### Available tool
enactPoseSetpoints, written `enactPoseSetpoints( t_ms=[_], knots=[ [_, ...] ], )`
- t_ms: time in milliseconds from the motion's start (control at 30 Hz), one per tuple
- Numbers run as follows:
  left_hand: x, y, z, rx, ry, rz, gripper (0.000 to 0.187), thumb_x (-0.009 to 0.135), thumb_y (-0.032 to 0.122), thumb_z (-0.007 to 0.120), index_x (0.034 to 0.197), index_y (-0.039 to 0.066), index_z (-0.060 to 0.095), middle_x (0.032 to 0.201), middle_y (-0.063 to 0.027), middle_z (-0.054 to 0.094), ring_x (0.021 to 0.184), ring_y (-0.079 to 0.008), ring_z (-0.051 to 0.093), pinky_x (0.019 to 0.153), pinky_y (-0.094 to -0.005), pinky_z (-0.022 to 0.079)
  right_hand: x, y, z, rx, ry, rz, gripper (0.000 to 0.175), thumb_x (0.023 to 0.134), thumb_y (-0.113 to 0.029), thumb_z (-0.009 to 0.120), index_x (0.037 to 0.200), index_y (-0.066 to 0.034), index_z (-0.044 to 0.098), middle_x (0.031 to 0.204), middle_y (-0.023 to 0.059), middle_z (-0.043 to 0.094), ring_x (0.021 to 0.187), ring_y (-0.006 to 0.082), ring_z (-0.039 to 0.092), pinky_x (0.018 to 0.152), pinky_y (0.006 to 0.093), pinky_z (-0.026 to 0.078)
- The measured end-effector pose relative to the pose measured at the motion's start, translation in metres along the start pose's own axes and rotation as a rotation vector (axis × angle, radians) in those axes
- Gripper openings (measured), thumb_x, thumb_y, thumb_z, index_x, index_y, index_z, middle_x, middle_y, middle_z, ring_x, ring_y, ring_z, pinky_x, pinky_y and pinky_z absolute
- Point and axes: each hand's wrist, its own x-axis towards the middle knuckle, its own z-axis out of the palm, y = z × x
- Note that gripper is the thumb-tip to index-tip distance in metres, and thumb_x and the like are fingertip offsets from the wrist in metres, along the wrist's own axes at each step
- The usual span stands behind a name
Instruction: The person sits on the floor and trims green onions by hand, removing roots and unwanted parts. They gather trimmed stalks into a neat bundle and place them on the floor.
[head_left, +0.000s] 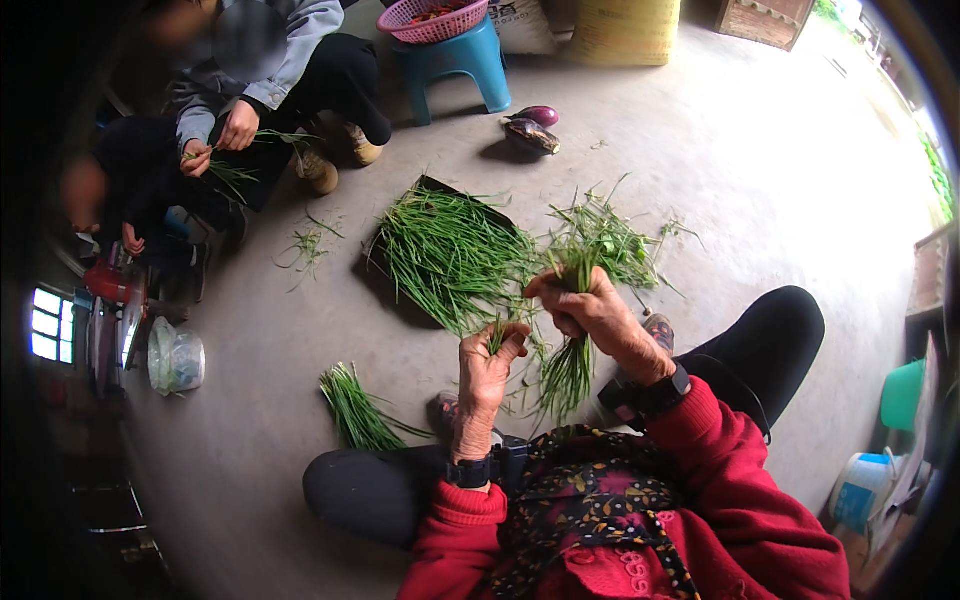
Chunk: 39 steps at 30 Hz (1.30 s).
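Observation:
My right hand (592, 307) is closed around a bunch of garlic chives (568, 375), its leaves hanging below the fist and the other ends poking out above. Between the thumb and fingers of my left hand (486, 367) are a few thin green blades (495, 339). Just beyond both hands, a heap of chives (457, 251) covers a black tray (480, 204) on the floor. A loose pile of trimmed bits and stalks (611, 240) lies right of it. Near my left knee rests another bundle of chives (360, 412).
Two eggplants (532, 135) lie on the concrete floor (255, 420). Behind them stands a blue stool (454, 64) bearing a pink basket (435, 22). At upper left a person's hands (217, 139) hold green blades, with another person beside them. Buckets (862, 480) stand at far right.

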Motion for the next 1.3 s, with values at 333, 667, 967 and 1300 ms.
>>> enactPoseSetpoints(
  t_ms=[333, 667, 967, 1300],
  knots=[
    [-0.002, -0.006, 0.002, 0.13, -0.097, 0.028, 0.016, 0.089, 0.014, 0.056, 0.09, 0.001, 0.065, 0.063, 0.0012, 0.056, 0.056, -0.0047, 0.044, 0.053, -0.0205, 0.034, 0.006, 0.015, 0.01, -0.378, 0.003, -0.181, 0.007, 0.08, -0.005, 0.065, 0.082, 0.0011, 0.063, 0.071, 0.0015, 0.06, 0.065, 0.0081, 0.051, 0.059, 0.0255, 0.044],
    [0.019, -0.05, -0.035, 0.055, 0.328, -0.274, 0.021, 0.081, 0.022, 0.059, 0.076, 0.003, 0.064, 0.058, -0.0017, 0.054, 0.038, -0.0062, 0.036, 0.035, -0.0243, 0.026, -0.009, -0.051, -0.038, 0.16, 0.518, -0.344, 0.009, 0.087, -0.013, 0.056, 0.083, -0.0049, 0.056, 0.058, -0.0075, 0.04, 0.046, 0.0039, 0.031, 0.042, 0.0208, 0.024],
    [0.001, 0.011, -0.015, -0.114, 0.281, 0.08, 0.019, 0.084, 0.02, 0.064, 0.082, 0.002, 0.065, 0.068, -0.0019, 0.062, 0.039, -0.0019, 0.029, 0.036, -0.021, 0.02, -0.005, -0.038, -0.022, -0.37, 0.171, -0.029, 0.01, 0.078, -0.008, 0.06, 0.07, -0.004, 0.057, 0.058, -0.0071, 0.041, 0.055, 0.0035, 0.036, 0.047, 0.0227, 0.032],
    [-0.009, 0.023, 0.017, -0.271, 0.105, -0.044, 0.013, 0.08, 0.012, 0.067, 0.082, 0.0, 0.063, 0.066, -0.0079, 0.063, 0.039, -0.0018, 0.032, 0.037, -0.0177, 0.023, 0.002, -0.007, 0.007, 0.049, 0.067, 0.083, 0.02, 0.082, -0.021, 0.067, 0.08, -0.0019, 0.061, 0.051, -0.0062, 0.039, 0.044, 0.0033, 0.033, 0.04, 0.0206, 0.025]
  ],
)
